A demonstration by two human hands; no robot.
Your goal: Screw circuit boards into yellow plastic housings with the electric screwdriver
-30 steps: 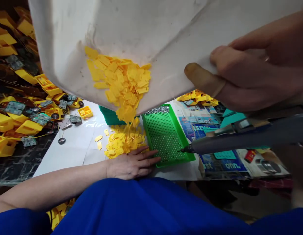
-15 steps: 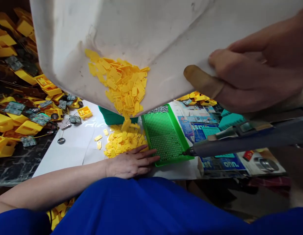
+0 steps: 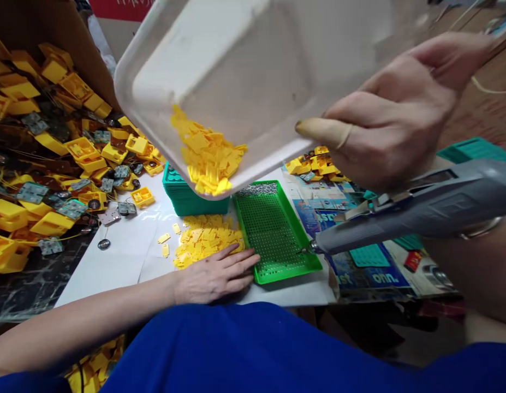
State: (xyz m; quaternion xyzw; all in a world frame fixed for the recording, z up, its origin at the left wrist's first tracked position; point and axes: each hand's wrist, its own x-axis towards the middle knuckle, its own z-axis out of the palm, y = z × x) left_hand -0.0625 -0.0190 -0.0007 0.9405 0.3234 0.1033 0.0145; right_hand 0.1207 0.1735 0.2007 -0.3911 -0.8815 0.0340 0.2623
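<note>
My right hand (image 3: 394,117), a finger cot on one finger, grips the rim of a white plastic tub (image 3: 273,60). The tub is tilted, and small yellow plastic pieces (image 3: 212,155) lie heaped in its lowest corner. Below that corner, a pile of the same yellow pieces (image 3: 207,240) is spread on the white work surface (image 3: 117,267). My left hand (image 3: 220,273) lies flat with its fingers stretched out, between this pile and a perforated green tray (image 3: 256,278). Small shiny metal parts (image 3: 259,189) fill the tray's far end.
A grey electric screwdriver (image 3: 400,210) extends below my right hand, its tip over the tray. Stacked teal trays (image 3: 195,199) stand behind the pile. Yellow housings with circuit boards and wires (image 3: 84,153) are heaped at left, and more yellow housings (image 3: 314,164) lie behind the green tray.
The tub has moved farther from me, showing more of its inside. Fewer yellow pieces are in its corner, and those that were falling from the rim have dropped. My left hand has barely moved.
</note>
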